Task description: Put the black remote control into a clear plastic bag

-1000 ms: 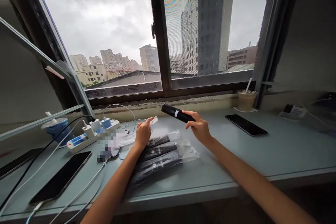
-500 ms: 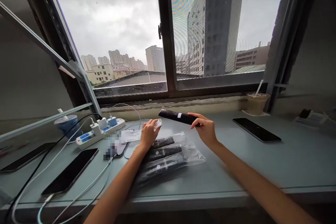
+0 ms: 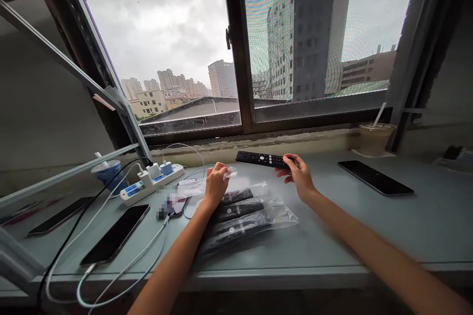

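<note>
A black remote control is in my right hand, gripped at its right end and raised above the table with its button side showing. My left hand pinches a clear, crumpled plastic bag, which trails off to the left and looks flat. Below and between my hands, several black remotes in clear plastic bags lie side by side on the table. My left forearm partly covers their left ends.
A white power strip with plugs and cables sits at the left, near a blue cup and a black phone. Another dark phone and a drink cup with a straw are at the right.
The remote in my right hand has turned over, from its plain back with a white label to its button side. My left hand still holds the bag. The view has shifted slightly.
</note>
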{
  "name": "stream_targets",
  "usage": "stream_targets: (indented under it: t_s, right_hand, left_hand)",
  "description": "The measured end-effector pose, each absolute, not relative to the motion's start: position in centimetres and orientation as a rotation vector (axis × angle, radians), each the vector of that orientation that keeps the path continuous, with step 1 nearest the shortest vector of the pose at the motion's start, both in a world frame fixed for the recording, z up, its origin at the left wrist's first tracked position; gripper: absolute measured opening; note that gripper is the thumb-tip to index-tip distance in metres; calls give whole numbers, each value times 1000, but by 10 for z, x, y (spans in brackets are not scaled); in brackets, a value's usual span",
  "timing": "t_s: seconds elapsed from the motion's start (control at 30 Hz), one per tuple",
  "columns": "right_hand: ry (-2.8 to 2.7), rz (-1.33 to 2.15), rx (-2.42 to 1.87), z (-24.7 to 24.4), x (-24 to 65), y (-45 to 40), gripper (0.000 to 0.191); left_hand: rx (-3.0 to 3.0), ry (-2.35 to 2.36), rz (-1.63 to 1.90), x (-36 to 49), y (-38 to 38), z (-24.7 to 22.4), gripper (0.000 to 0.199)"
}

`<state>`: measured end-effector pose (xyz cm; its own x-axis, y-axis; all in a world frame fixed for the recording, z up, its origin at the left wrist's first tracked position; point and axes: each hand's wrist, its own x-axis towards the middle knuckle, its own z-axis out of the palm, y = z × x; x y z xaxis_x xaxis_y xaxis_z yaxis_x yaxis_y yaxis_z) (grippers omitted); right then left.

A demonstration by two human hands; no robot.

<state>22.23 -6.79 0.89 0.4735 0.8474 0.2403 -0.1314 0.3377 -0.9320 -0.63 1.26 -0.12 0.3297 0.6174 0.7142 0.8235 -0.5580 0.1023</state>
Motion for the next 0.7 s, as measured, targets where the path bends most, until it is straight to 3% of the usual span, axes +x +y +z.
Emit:
stream_targets:
  t_s: [0.23,0.47,0.57,0.7]
  right_hand:
    - [-694,781,-1034,14,224,-72,30]
    - [-831,721,-958,13,223,-71,49]
    - [-990,647,-905,7,221,-67,38]
    - [-1300,377,-852,-1,221,-66,11]
  left_hand:
    - [-2330,-1144,-1156,-4,7,2,18]
    - [-2359,-1151,-1141,0,1,6,19]
    - [-2365,-1179,-1136,0,0,8,21]
    - [-2378,-1181,-1040,-1,2,6,17]
